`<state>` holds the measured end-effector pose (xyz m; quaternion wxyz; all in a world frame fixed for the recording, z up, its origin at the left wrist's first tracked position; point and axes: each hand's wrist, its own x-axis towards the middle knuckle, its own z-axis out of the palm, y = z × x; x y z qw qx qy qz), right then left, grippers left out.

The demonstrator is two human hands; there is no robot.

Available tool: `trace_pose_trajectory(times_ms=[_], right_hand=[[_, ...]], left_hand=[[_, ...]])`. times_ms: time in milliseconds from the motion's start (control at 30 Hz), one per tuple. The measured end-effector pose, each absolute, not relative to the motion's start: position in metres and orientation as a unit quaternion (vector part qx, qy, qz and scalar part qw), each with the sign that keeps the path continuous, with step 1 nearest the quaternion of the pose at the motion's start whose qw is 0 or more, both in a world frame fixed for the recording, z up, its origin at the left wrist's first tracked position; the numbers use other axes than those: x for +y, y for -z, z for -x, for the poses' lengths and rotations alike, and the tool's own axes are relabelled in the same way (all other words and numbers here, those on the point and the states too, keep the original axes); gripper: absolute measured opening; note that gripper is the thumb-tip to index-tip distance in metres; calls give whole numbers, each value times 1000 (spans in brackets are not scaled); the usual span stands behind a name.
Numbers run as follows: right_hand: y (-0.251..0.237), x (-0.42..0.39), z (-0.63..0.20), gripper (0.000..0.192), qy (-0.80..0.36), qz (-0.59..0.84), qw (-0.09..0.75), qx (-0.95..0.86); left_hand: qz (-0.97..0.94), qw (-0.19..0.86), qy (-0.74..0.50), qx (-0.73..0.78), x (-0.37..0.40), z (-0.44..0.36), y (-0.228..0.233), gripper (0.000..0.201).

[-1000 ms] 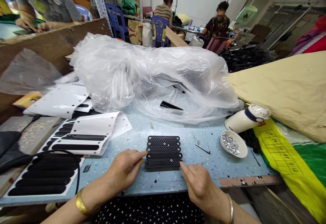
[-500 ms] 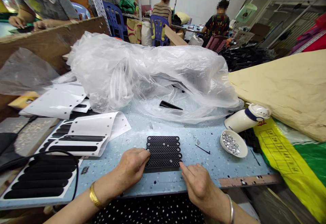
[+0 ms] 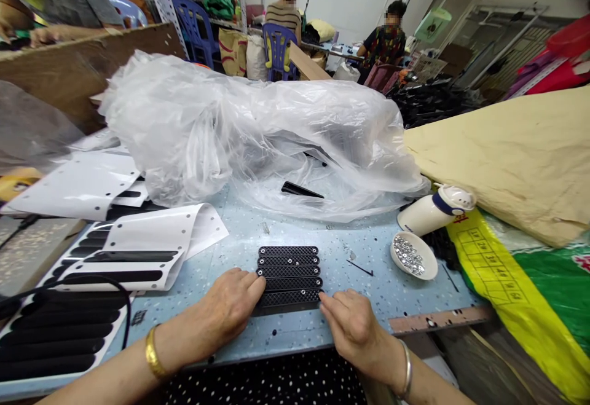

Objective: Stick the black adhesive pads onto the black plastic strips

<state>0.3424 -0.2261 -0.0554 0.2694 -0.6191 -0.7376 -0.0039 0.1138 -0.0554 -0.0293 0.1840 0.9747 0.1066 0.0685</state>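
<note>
Several black mesh-patterned plastic strips (image 3: 288,267) with rounded ends lie side by side on the speckled blue tabletop in front of me. Small silver metal pieces sit on some of them, mostly near the ends. My left hand (image 3: 235,297) is closed at the left ends of the nearer strips, thumb against the edge and the other fingers curled under. At the right end of the nearest strip, my right hand (image 3: 353,322) pinches with thumb and index finger. Both fingertips are partly hidden.
To the right, a white bowl (image 3: 431,263) holds small silver pieces, beside a white bottle (image 3: 426,211). Clear plastic sheeting (image 3: 258,122) heaps across the back. White sheets with black strips (image 3: 59,337) lie at left, crossed by a black cable (image 3: 128,313). Other people sit beyond.
The whole view has shifted a little, so the scene sits slightly further left. Both hands stay at the ends of the black strips, with little movement against them.
</note>
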Motion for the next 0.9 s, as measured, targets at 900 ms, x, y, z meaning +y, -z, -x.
trace_pose_trajectory(times_ms=[900], right_hand=[[61,-224,-340,23,10,620,274,-736]], left_hand=[[-880,389,-104,254,-43,-124,45,27]])
